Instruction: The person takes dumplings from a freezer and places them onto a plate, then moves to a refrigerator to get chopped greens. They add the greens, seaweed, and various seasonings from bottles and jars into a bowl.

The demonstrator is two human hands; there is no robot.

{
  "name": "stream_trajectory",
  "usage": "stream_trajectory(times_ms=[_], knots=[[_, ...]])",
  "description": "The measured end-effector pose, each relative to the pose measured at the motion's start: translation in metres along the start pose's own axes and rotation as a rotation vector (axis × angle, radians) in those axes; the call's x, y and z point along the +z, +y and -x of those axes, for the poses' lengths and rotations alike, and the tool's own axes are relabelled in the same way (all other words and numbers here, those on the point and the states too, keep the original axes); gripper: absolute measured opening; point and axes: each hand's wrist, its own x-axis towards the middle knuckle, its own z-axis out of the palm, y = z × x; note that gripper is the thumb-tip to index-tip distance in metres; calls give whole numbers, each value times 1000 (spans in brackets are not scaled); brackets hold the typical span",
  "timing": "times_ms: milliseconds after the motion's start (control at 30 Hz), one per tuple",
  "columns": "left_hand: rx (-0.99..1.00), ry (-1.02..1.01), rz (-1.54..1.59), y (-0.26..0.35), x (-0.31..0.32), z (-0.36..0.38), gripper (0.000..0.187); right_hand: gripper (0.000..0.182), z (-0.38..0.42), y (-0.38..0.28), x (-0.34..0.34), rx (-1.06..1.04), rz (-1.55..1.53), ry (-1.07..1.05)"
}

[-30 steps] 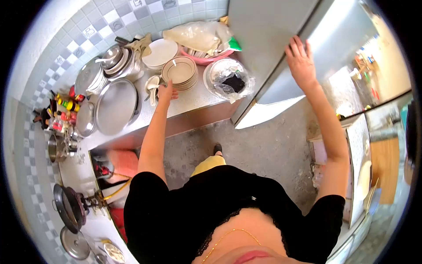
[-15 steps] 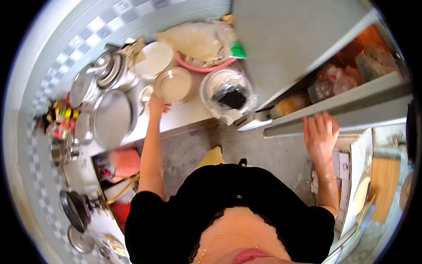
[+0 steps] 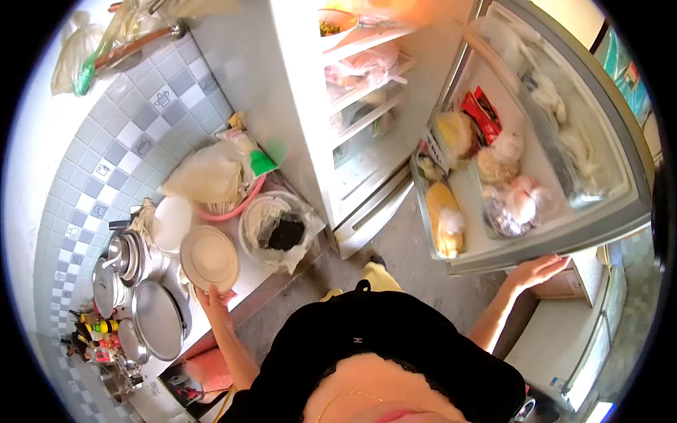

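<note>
Torso in a black top fills the lower middle of the view, with both arms spread outward. Left hand is laid on the countertop, fingers loosely extended and grasping nothing, its tips just beside the stack of plates. Right hand is seen open, palm up, pressed against the underside of the open refrigerator door; nothing is clenched in it.

On the counter, beyond the left hand, a large round steel lid and nested steel pots are shown toward the tiled wall, with small bottles at the near left edge. A white bowl stands just behind the plates. To the right of the plates, a bowl lined with clear plastic holds a dark lump. Behind it, a pink basin is covered by a bulging plastic bag.

Door shelves are packed with wrapped food: a yellow bundle, pale bagged lumps and a red packet whose printing cannot be read. Farther off, the refrigerator interior is seen, its shelves loaded with bagged items. A small white mark on the black top is too small to be read. Checked grey and white tiles carry small printed motifs.
</note>
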Motion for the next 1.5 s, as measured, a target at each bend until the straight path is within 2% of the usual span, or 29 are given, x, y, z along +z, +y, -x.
stream_trajectory(times_ms=[67, 200, 233, 267, 300, 367, 467, 533, 600, 633, 667, 733, 800, 833, 900, 933, 1033, 1067, 1133, 1167, 1233, 1300, 1333, 1400, 1467, 1500], knots=[[-170, -205, 175, -1, 26, 31, 38, 48, -25, 29, 11, 122, -43, 114], [-198, -194, 251, -25, 95, 76, 41, 52, -69, 103, 33, 200, 38, 141], [-197, -226, 237, -30, 110, 85, 39, 53, -77, 97, 36, 255, 39, 82], [-197, -253, 225, -38, 123, 92, 38, 56, -83, 116, 41, 162, 173, 55], [-203, -298, 211, -53, 126, 95, 36, 57, -89, 130, 48, 227, 134, 13], [-203, -276, 215, -55, 148, 112, 36, 61, -107, 117, 60, 367, 6, -70], [-226, -241, 222, -48, 182, 139, 36, 62, -123, 144, 86, 502, -88, 45], [-257, -214, 225, -45, 196, 154, 37, 62, -127, 152, 93, 437, -26, 28], [-239, -208, 223, -45, 210, 162, 39, 62, -131, 192, 95, 279, 206, -56], [-235, -200, 226, -47, 215, 163, 39, 56, -132, 165, 103, 371, -11, 83], [-232, -216, 228, -49, 219, 164, 40, 48, -134, 136, 105, 393, -36, 216], [-232, -221, 227, -45, 232, 167, 42, 31, -133, 94, 100, -243, 51, 466], [-293, -276, 228, -27, 255, 165, 41, 28, -123, 60, 118, -728, -426, 619], [-286, -281, 227, -24, 265, 157, 41, 25, -89, 32, 133, -693, -653, 315], [-199, -510, 153, -22, 284, 144, 44, 32, -19, -15, 151, -10, -740, -552], [-202, -512, 162, -20, 300, 142, 44, 32, 8, -35, 159, -19, -737, -552], [-152, -524, 45, -11, 327, 138, 43, 36, 70, -84, 177, -112, -906, -1532], [-158, -558, 84, -9, 332, 136, 43, 36, 68, -91, 185, -121, -915, -1535], [-160, -577, 144, 0, 341, 138, 42, 32, 58, -100, 199, 38, -934, -1667], [-193, -549, 273, 11, 344, 141, 40, 30, 56, -102, 207, -19, -966, -1598], [-215, -508, 407, 14, 345, 140, 38, 30, 54, -106, 222, -36, -1002, -1648], [-320, -709, 594, 10, 343, 133, 37, 28, 50, -111, 240, -92, -990, -1762], [-310, -698, 596, 13, 345, 134, 37, 28, 46, -117, 251, -100, -1002, -1768], [-199, -652, 309, 27, 355, 136, 42, 27, 35, -140, 279, -412, -971, -1671], [-210, -647, 326, 38, 360, 136, 44, 28, 5, -197, 296, -403, -1195, -1227], [-228, -654, 345, 40, 362, 137, 46, 28, -8, -222, 311, -461, -1213, -1179]])
